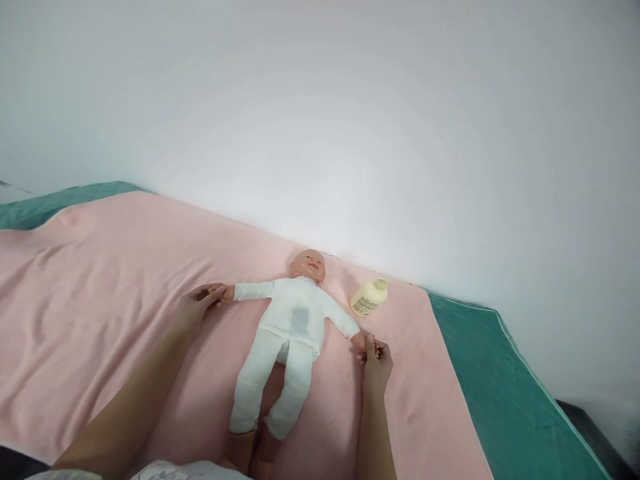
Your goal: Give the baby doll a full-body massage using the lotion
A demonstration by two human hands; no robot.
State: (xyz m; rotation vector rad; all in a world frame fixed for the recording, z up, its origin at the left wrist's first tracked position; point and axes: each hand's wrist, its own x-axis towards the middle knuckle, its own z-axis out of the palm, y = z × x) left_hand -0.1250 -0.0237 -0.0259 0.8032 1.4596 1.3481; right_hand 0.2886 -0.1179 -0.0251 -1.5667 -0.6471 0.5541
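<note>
A baby doll [295, 313] in a white top and white trousers lies on its back on a pink blanket [125, 267], its head toward the wall and its arms spread wide. My left hand [196, 308] pinches the doll's hand on the left side of the view. On the right side, my right hand [377, 363] has its fingers closed on the doll's other hand. A pale yellow bottle [369, 298] with printed text lies by the doll's arm, above my right hand, touched by neither hand.
A plain pale wall [320, 133] rises behind the blanket's far edge. Green quilted cloth [505, 380] shows to the right of the blanket, and more at the far left. The blanket is wrinkled on the left. A dark edge shows at the lower right.
</note>
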